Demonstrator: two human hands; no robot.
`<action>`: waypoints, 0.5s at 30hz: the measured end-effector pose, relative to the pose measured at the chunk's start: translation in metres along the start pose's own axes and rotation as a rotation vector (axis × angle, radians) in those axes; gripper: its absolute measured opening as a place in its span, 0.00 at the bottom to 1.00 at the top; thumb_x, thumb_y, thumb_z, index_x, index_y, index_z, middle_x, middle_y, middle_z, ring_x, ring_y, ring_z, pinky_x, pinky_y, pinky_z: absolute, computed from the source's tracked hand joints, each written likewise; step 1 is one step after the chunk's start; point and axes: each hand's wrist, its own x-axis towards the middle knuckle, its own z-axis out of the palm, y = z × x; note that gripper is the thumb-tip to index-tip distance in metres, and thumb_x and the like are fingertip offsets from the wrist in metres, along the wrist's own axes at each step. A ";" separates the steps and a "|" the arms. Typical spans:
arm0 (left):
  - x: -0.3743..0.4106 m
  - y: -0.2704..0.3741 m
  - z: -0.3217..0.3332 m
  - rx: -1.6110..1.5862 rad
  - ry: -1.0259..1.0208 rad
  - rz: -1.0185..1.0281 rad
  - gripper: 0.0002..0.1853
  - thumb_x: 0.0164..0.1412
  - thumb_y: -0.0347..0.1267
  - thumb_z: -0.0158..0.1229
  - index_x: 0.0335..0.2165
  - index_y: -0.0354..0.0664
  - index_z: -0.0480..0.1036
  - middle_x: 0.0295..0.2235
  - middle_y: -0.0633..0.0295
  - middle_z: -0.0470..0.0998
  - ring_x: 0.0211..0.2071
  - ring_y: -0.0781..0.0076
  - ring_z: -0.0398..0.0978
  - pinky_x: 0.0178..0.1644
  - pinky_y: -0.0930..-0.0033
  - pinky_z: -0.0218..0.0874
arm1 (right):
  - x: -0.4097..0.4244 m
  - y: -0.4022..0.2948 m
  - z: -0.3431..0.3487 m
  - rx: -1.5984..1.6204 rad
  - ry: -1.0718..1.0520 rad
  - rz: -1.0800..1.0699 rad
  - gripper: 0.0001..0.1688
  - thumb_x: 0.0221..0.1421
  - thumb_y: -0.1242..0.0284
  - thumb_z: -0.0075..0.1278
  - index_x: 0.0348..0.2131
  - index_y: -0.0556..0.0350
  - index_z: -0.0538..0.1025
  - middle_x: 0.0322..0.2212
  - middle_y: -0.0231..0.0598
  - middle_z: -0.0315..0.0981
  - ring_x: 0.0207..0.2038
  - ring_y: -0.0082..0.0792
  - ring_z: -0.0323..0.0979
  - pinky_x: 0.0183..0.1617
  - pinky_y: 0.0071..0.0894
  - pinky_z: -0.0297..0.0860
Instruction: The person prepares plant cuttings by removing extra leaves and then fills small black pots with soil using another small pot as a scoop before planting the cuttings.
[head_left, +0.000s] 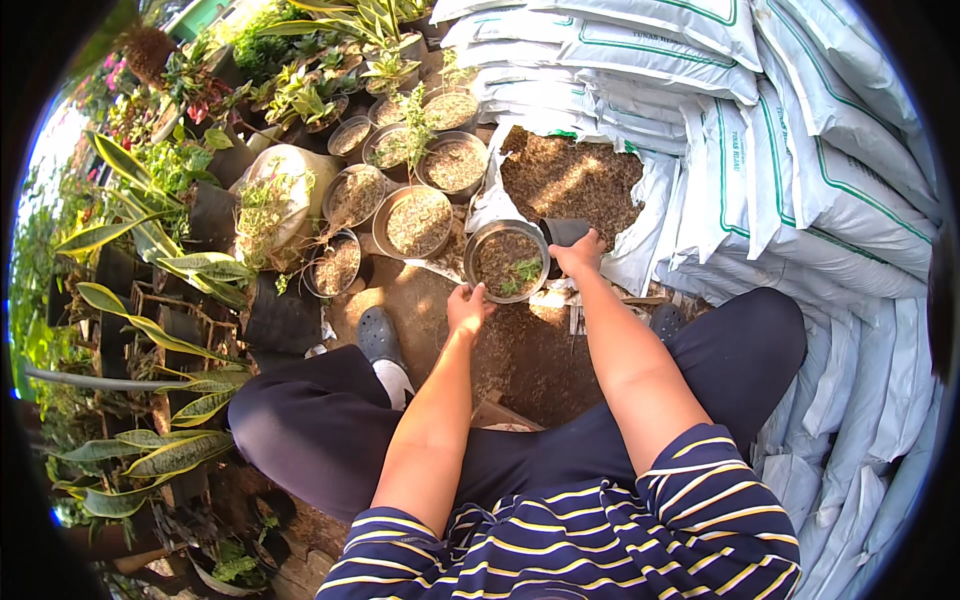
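A round dark plastic pot (507, 261) holds brown growing medium and a small green seedling (523, 274) near its right side. At that pot's lower left rim is my left hand (469, 309), its thumb and fingers at the rim. My right hand (579, 253) grips a smaller black plastic pot (564, 231), tilted on its side beside the larger one. The inside of this small pot is hidden. Behind it an open white sack (660, 217) is full of brown, loose growing medium (570, 184).
Several medium-filled pots (412, 222) stand in front and to the left. Stacked white sacks with green lines (757, 165) rise at the right. Potted snake plants (202, 266) crowd the left. My clog (379, 337) rests on the soil-strewn ground (525, 360).
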 end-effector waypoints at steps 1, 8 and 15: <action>-0.001 0.000 -0.001 -0.003 -0.005 -0.019 0.20 0.72 0.39 0.55 0.48 0.29 0.70 0.41 0.50 0.77 0.33 0.63 0.83 0.34 0.69 0.76 | 0.002 -0.003 -0.003 0.018 -0.033 0.032 0.71 0.39 0.58 0.73 0.70 0.60 0.49 0.66 0.62 0.49 0.65 0.59 0.61 0.67 0.47 0.65; 0.001 -0.001 0.007 -0.114 -0.027 -0.051 0.23 0.72 0.40 0.53 0.51 0.28 0.68 0.38 0.47 0.78 0.32 0.57 0.84 0.35 0.65 0.79 | 0.036 0.022 0.001 0.598 -0.165 0.122 0.55 0.42 0.65 0.72 0.62 0.62 0.60 0.48 0.52 0.69 0.40 0.40 0.75 0.40 0.38 0.75; 0.003 -0.013 0.023 -0.098 0.060 -0.083 0.22 0.70 0.39 0.53 0.51 0.28 0.67 0.40 0.43 0.78 0.27 0.56 0.83 0.33 0.61 0.79 | 0.004 -0.006 -0.020 0.795 -0.018 -0.040 0.50 0.46 0.67 0.71 0.60 0.58 0.59 0.36 0.38 0.72 0.26 0.27 0.72 0.26 0.28 0.70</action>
